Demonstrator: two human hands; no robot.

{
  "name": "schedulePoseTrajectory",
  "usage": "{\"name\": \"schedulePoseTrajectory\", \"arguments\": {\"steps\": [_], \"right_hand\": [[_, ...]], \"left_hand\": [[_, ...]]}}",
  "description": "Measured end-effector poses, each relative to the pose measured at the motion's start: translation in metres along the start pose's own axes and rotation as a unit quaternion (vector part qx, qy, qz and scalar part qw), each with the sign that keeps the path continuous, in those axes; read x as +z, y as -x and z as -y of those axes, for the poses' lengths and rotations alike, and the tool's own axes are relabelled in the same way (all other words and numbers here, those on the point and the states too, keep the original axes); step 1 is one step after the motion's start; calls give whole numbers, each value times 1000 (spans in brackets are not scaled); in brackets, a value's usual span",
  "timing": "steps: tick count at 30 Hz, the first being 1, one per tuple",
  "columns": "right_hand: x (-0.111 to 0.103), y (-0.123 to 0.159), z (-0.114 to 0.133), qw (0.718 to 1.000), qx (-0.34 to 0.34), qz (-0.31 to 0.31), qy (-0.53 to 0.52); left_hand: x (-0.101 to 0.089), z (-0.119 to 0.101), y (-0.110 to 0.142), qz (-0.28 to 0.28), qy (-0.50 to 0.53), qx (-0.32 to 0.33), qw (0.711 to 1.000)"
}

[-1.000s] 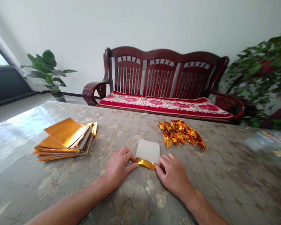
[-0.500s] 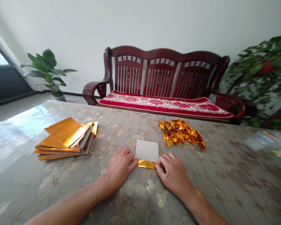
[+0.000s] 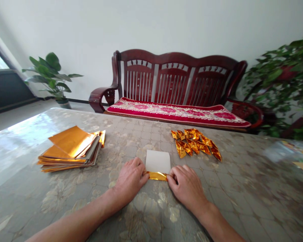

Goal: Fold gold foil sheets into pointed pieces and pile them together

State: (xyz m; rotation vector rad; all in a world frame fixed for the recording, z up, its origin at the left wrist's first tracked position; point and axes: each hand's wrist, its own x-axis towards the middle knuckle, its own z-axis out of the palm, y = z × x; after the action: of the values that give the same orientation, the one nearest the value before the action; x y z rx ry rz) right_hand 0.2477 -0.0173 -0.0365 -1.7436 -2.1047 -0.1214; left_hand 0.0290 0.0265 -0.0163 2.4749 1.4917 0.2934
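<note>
Near the middle of the desk [image 3: 146, 218], a pale sheet [image 3: 158, 160] lies with its near edge folded into a gold strip [image 3: 157, 176]. The left hand [image 3: 131, 176] pinches one end of that strip between thumb and fingers, and the right hand [image 3: 187, 183] pinches the other; each grip is closed on the sheet. The far edge runs free of both hands. Leftward, a broad stretch of patterned desk separates the left hand from the stack [image 3: 70, 146], whose edges jut out unevenly. Past the sheet's far right corner, a little apart, the gold folds [image 3: 193, 144] sit clustered. More surface spreads right, to a bag [image 3: 288, 149]. Behind the far desk edge stands a settee [image 3: 171, 77].
</note>
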Motion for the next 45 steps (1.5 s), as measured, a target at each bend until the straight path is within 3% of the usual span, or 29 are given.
{"name": "schedulePoseTrajectory", "arguments": {"steps": [4,7,11,14,22,34,40,45], "right_hand": [[0,0,-1,1000,13,5,-11],[-2,1,1,1000,4,-7,-11],[-5,3,6,996,-88,-17,16],[-6,4,9,988,-157,7,8],[-9,5,6,975,-222,35,2],[-21,11,-5,986,-141,35,-78],[-16,4,3,989,-134,50,24],[-9,1,10,985,-145,23,86]], "left_hand": [[4,2,2,-34,14,19,999],[6,3,4,-66,8,75,995],[8,0,6,-33,-3,175,984],[8,-3,10,-5,-30,215,976],[12,-15,23,9,-128,219,967],[2,-9,30,40,-168,197,965],[-1,-1,15,20,-149,192,970],[1,0,4,3,-132,185,974]]}}
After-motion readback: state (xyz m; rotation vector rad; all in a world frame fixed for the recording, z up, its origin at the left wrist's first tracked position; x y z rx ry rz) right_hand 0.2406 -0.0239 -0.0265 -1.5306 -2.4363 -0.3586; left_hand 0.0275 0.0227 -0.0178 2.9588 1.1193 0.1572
